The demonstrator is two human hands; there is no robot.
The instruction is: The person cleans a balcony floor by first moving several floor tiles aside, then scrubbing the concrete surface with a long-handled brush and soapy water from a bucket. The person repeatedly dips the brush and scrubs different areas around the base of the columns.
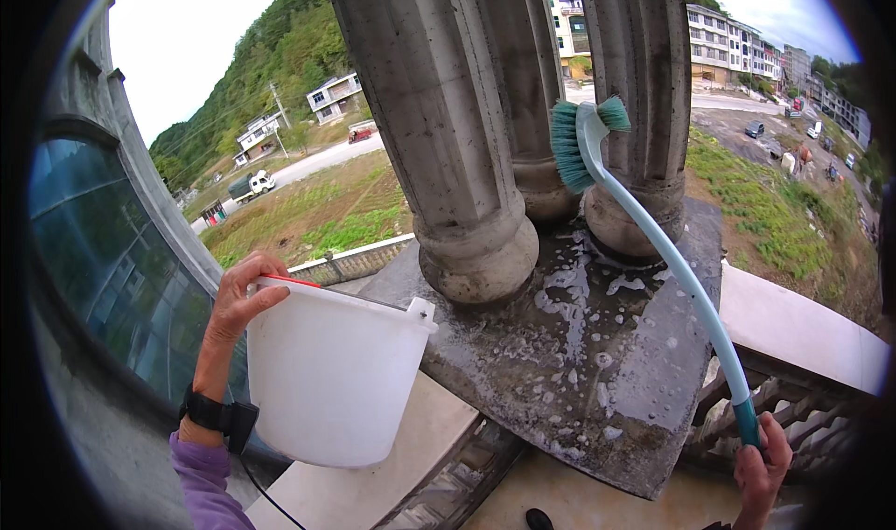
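Observation:
My left hand [245, 295] grips the rim of a white plastic bucket [336, 383], which hangs tilted at the left; its inside is hidden from me. A bit of red shows at the rim beside my thumb. In my right hand [763, 463] is the dark teal grip of a long-handled scrub brush [665, 250]. Its head, with green bristles [568, 145], is raised in front of the columns. Below it, a wet stone plinth [532, 390] carries puddles and soapy foam. Three grey fluted columns [455, 124] rise from that plinth on rounded bases.
Pale railing caps [798, 313] with balusters [770, 397] run off both sides of the plinth. A wall with a large glass window [105, 250] stands close on the left. Past the railing lie fields, a road with a truck [252, 186], and buildings.

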